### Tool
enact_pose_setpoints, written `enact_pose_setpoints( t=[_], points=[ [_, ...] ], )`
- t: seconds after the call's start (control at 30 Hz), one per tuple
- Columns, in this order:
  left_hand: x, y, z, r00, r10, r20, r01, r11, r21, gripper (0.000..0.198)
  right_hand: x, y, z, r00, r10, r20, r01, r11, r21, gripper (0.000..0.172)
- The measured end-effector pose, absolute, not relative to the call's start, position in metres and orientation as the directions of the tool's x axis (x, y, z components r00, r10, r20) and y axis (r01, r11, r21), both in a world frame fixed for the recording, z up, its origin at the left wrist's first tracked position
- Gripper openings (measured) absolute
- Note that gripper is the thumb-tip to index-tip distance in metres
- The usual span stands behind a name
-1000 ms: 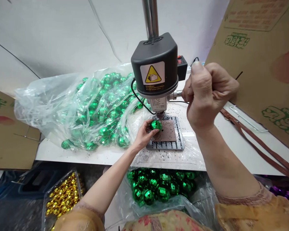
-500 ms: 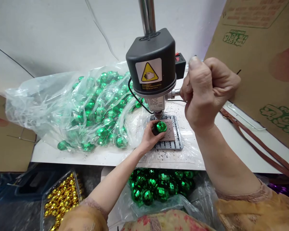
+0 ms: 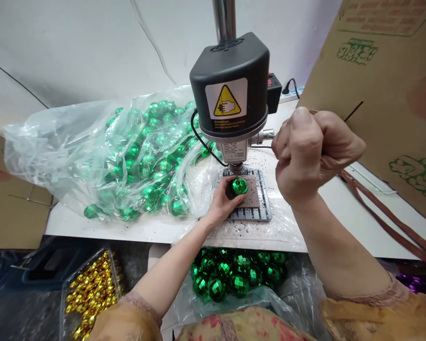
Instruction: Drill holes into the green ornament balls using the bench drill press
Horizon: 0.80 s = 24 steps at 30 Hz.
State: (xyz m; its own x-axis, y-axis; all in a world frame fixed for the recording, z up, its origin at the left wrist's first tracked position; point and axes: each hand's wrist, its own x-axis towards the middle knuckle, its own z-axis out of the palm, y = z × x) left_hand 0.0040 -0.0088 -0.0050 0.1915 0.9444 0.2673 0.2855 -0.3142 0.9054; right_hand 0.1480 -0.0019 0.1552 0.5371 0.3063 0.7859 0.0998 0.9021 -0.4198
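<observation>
My left hand (image 3: 223, 200) is closed around a shiny green faceted ball (image 3: 240, 186), keeping it under the chuck (image 3: 235, 166) of a small drill press (image 3: 230, 90). The ball rests over a brownish square pad (image 3: 252, 196) on the slotted metal base (image 3: 265, 204). The drill bit's tip is hard to make out, seemingly at the top of the ball. To the right of the press, my right hand (image 3: 310, 154) is wrapped in a fist beside the feed hub (image 3: 263, 136), on the press handle, which the fingers mostly hide.
A clear plastic bag (image 3: 57, 135) of green balls lies left on the white table (image 3: 92, 230). More green balls (image 3: 234, 274) sit in a bag below the table edge. Gold balls (image 3: 92, 289) fill a bin lower left. A cardboard box (image 3: 386, 94) and brown strap (image 3: 386, 215) are right.
My right fist has come down and slightly toward me beside the press hub. My left hand stays on the green ball under the chuck. The view has shifted a little.
</observation>
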Motion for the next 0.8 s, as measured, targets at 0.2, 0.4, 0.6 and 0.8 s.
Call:
enact_pose_setpoints(
  t=[0.2,0.4,0.6,0.8],
  points=[
    [0.003,-0.008,-0.008,0.203,0.943,0.262,0.276,-0.312,0.909,0.053,0.149,0.002,0.148,0.511,0.243,0.825,0.107,0.934,-0.341,0.054],
    [0.002,-0.006,-0.012,0.204,0.942,0.268,0.277,-0.318,0.907,0.056,0.148,0.000,0.143,0.524,0.222,0.822,0.152,0.925,-0.347,0.051],
    [0.002,-0.007,-0.010,0.208,0.935,0.286,0.284,-0.337,0.898,0.053,0.149,-0.001,0.135,0.541,0.219,0.812,0.184,0.911,-0.369,0.052],
    [0.002,-0.007,-0.010,0.202,0.933,0.297,0.278,-0.345,0.897,0.052,0.152,-0.001,0.126,0.530,0.181,0.829,0.178,0.931,-0.317,0.054]
  ],
)
